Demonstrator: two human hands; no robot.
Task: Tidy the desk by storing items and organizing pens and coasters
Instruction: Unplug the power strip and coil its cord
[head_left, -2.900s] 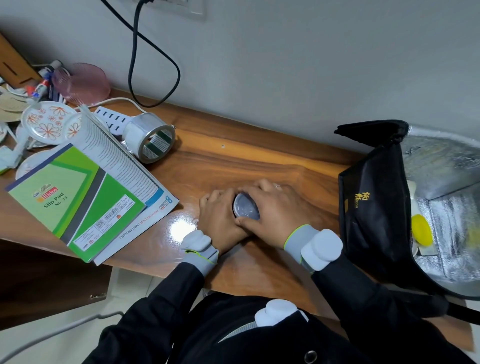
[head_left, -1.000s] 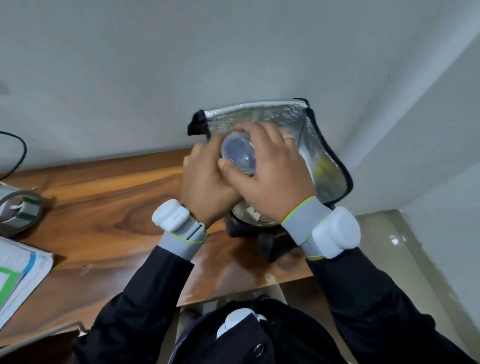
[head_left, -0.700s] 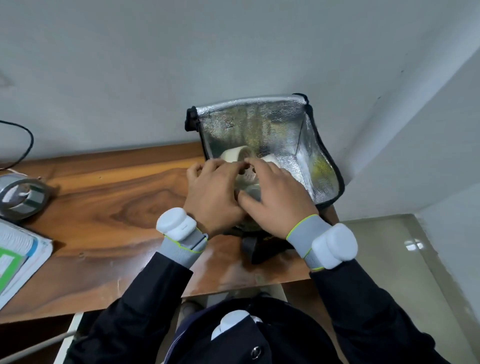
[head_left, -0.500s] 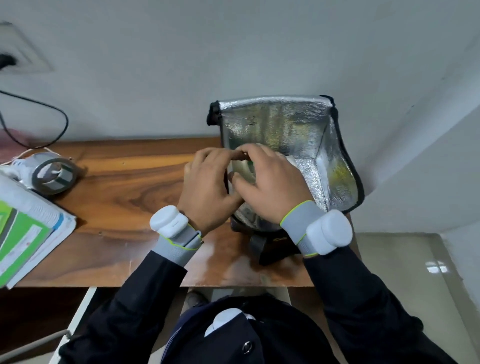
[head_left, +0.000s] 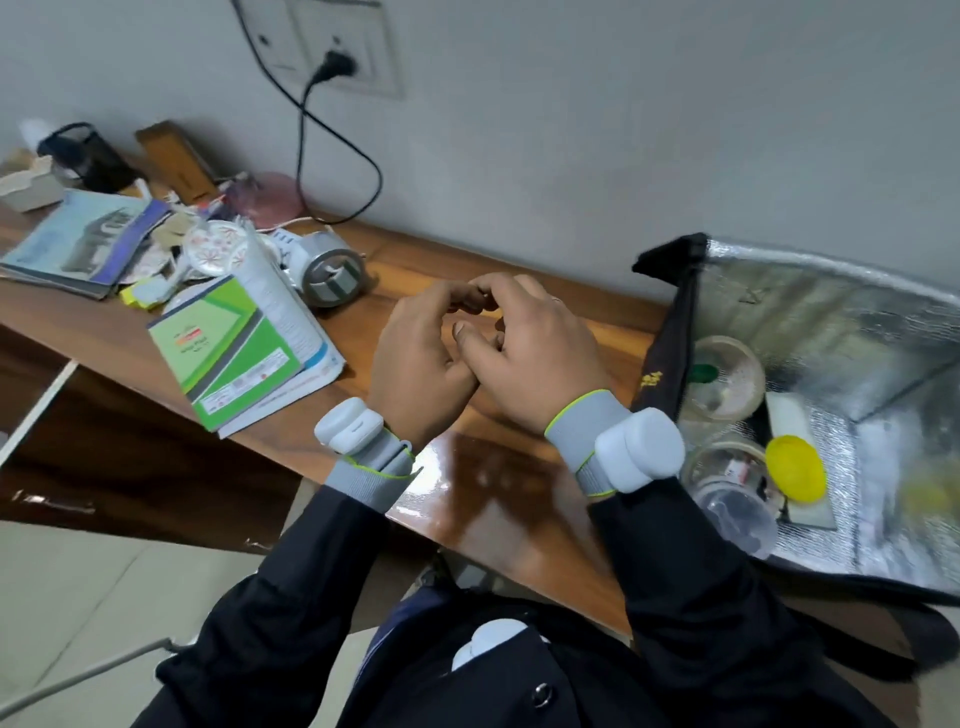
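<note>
Bench (head_left: 498, 483): left hand (head_left: 421, 364) and right hand (head_left: 535, 358) together, fingers (head_left: 511, 285) loosely curled, touching. Right: open foil bag (head_left: 841, 322) with tubs (head_left: 724, 387). Left: pad (head_left: 228, 348), tape roll (head_left: 332, 278).

Single head-worn wide-angle view, facing forward and down

The camera sits above the person's chest and close over the tabletop (head_left: 519, 483), rolled so the tabletop's front edge slants from the left side down to the lower right. The left hand (head_left: 415, 358) and right hand (head_left: 535, 353) lie near the frame's centre, and the dark sleeves (head_left: 291, 613) fill the bottom. The wall (head_left: 623, 130) spans the top, the floor (head_left: 104, 597) shows at lower left, and the right border cuts off an open insulated bag (head_left: 831, 312).
</note>
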